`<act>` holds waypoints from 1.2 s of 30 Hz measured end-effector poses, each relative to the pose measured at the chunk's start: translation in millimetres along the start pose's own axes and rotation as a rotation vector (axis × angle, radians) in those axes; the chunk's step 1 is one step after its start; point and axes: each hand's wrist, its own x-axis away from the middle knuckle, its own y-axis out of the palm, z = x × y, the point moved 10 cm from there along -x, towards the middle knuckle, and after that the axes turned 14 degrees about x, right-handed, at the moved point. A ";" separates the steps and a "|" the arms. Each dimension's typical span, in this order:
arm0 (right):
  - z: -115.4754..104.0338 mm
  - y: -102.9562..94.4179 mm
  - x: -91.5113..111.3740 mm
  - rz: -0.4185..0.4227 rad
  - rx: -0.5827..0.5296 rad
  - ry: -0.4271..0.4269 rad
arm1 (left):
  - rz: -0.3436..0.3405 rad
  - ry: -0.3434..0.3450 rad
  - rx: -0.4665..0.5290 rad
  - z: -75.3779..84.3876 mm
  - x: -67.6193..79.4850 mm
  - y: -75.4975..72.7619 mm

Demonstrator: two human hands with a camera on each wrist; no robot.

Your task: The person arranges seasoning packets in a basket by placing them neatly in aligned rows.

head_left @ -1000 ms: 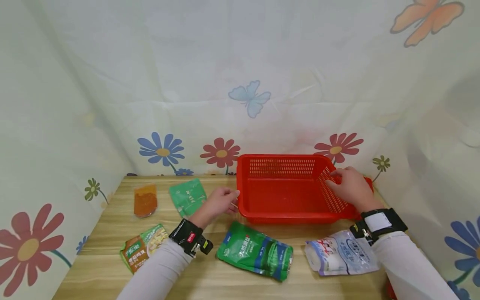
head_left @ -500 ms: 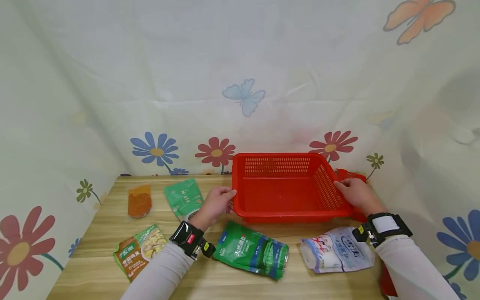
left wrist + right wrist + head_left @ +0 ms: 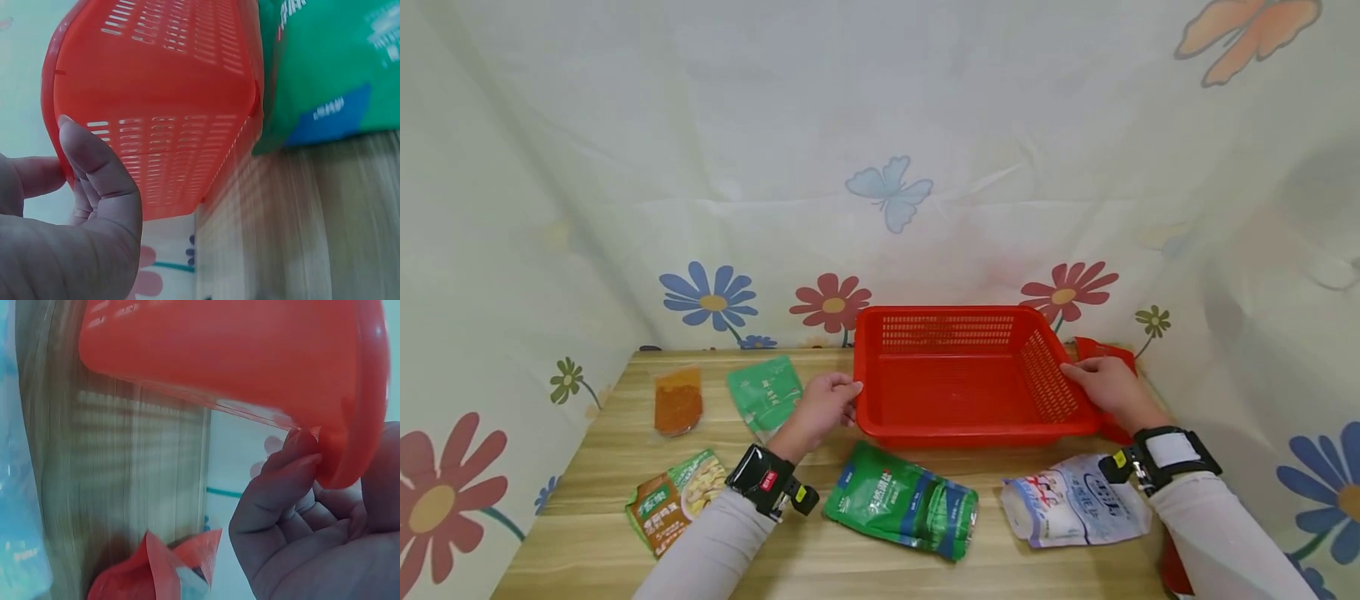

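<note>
Both hands hold a red plastic basket (image 3: 977, 432) with slotted walls, which has nothing inside it. At its left end my left hand (image 3: 823, 407) pinches the rim; the left wrist view shows the thumb and fingers on opposite sides of the basket's rim (image 3: 49, 87). My right hand (image 3: 1116, 390) grips the rim at the right end, fingers curled under the basket's lip (image 3: 369, 394) in the right wrist view. Just in front of the basket lies a green pouch (image 3: 902, 500). Beside the right hand a red packet (image 3: 1108, 350) is partly hidden.
A white and blue pouch (image 3: 1075, 500) lies near the right forearm. On the left of the wooden table (image 3: 580, 517) are a flat green packet (image 3: 763, 392), an orange-brown packet (image 3: 678, 402) and a brown and green food packet (image 3: 673, 500). A patterned curtain (image 3: 775, 208) stands behind.
My right hand has gone from over the basket's right end to gripping its right rim. The basket has shifted slightly left with both hands, showing more of the red packet.
</note>
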 end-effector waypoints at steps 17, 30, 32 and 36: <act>-40.3 19.6 5.3 -0.031 -0.124 -0.094 | 0.049 0.030 -0.090 12.2 11.4 -45.8; -59.3 31.7 3.2 -0.051 -0.143 -0.119 | 0.062 0.047 -0.149 14.1 15.7 -68.2; -60.4 33.4 2.6 -0.055 -0.148 -0.110 | 0.065 0.043 -0.138 14.0 15.9 -70.4; -63.3 36.4 1.5 -0.059 -0.146 -0.099 | 0.074 0.031 -0.128 13.5 16.2 -75.4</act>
